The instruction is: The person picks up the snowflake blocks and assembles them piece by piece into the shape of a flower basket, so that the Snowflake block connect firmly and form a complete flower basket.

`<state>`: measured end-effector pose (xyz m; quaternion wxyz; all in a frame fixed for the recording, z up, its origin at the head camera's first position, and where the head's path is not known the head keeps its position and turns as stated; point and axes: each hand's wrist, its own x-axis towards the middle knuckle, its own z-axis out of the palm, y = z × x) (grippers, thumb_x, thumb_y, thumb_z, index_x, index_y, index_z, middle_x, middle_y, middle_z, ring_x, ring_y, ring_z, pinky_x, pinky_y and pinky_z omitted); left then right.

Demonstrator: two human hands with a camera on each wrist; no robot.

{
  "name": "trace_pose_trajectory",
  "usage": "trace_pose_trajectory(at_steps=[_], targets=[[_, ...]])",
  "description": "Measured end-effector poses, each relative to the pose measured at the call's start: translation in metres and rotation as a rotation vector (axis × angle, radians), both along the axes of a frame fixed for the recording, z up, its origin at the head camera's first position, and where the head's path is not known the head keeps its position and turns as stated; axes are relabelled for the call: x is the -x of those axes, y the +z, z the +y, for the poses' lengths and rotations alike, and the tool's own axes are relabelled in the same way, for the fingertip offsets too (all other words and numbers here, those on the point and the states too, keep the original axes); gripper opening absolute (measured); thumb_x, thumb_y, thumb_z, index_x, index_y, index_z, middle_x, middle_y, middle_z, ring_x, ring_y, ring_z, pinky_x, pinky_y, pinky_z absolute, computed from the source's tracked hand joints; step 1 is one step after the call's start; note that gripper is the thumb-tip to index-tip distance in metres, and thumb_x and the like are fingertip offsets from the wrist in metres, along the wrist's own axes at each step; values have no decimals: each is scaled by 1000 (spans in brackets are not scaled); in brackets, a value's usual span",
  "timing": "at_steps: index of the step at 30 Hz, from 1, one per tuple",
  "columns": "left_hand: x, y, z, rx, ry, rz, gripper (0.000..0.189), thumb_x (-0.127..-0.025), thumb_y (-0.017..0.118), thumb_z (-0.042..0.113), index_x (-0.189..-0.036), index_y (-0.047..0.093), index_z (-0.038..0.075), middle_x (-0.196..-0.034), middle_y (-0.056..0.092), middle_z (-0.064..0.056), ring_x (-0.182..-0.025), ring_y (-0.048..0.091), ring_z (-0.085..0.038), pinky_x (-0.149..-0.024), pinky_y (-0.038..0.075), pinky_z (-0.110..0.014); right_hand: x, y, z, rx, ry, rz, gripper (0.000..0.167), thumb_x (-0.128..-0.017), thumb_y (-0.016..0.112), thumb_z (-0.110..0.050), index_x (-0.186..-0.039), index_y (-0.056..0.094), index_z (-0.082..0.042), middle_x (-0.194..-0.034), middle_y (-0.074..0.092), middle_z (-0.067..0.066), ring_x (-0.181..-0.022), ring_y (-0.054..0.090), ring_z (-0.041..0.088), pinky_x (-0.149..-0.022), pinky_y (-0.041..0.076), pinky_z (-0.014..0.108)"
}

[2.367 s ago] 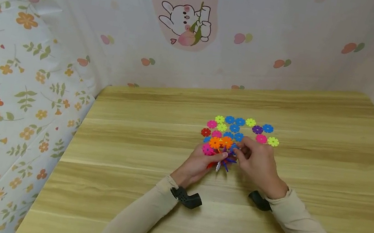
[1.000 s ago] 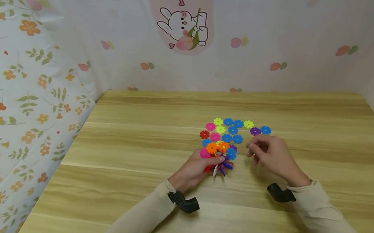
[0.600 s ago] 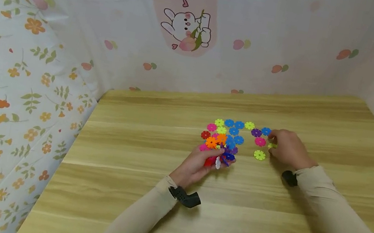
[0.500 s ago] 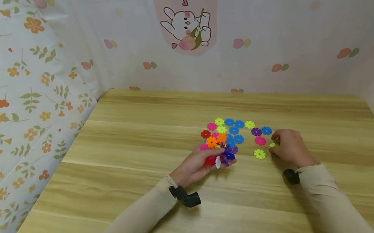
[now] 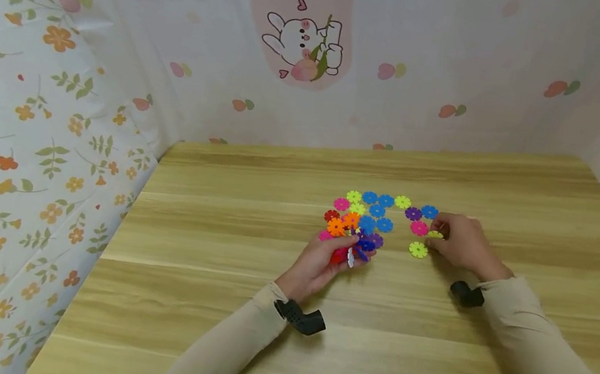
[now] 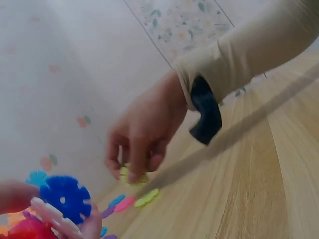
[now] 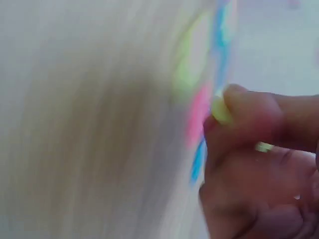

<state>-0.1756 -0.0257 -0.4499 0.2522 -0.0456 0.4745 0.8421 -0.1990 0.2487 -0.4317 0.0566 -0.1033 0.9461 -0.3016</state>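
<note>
My left hand (image 5: 316, 259) grips a cluster of interlocked snowflake discs (image 5: 336, 227) in orange, red, blue, purple and white. In the left wrist view a dark blue disc (image 6: 65, 199) and a white disc (image 6: 56, 217) stick out of it between thumb and fingers. To the right, my right hand (image 5: 464, 241) pinches a yellow-green snowflake disc (image 5: 435, 235) by its edge, just above the table. Only a sliver of that disc shows in the blurred right wrist view. Close to these fingertips lie a pink disc (image 5: 419, 228) and another yellow-green disc (image 5: 418, 250).
Several loose discs lie flat behind the left hand, among them a blue disc (image 5: 386, 200) and a yellow-green disc (image 5: 402, 201). A purple disc (image 5: 413, 213) lies further right. The wooden table (image 5: 249, 205) meets a printed curtain (image 5: 197, 17) at the back.
My right hand has left the cluster, moved right and taken hold of a yellow-green disc, now lifted slightly. Another yellow-green disc now lies in front of the pink one. The left hand stays nearly in place.
</note>
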Motion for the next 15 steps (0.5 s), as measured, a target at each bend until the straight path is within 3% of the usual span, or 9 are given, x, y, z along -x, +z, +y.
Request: trace_pose_trajectory(at_steps=[4, 7, 11, 15], targets=[[0, -3, 3, 34, 48, 22, 30, -94, 62, 0, -124, 60, 2, -124, 65, -18, -96, 72, -26, -88, 57, -43, -13, 3, -24, 285, 45, -56, 18, -95, 61, 0, -110, 64, 8, -83, 65, 16, -61, 63, 21, -54, 52, 30], [1, -4, 5, 43, 64, 35, 32, -94, 63, -1, -125, 61, 2, -121, 67, -17, -95, 72, -26, -87, 57, -42, -22, 7, -42, 470, 71, -85, 22, -96, 59, 2, -116, 62, 10, -84, 64, 21, -59, 66, 27, -54, 57, 36], [1, -6, 6, 51, 74, 54, 33, -93, 64, 0, -126, 60, 3, -121, 67, -16, -95, 72, -24, -85, 58, -39, -30, 10, -58, 584, 61, -45, 20, -94, 62, 3, -114, 62, 9, -85, 58, 21, -58, 66, 31, -54, 58, 39], [0, -5, 8, 60, 82, 75, 40, -93, 64, -2, -132, 56, 1, -118, 68, -14, -92, 71, -21, -83, 59, -39, -33, 8, -69, 624, 5, -3, 17, -92, 65, 3, -109, 62, 7, -83, 58, 23, -55, 66, 32, -49, 56, 36]])
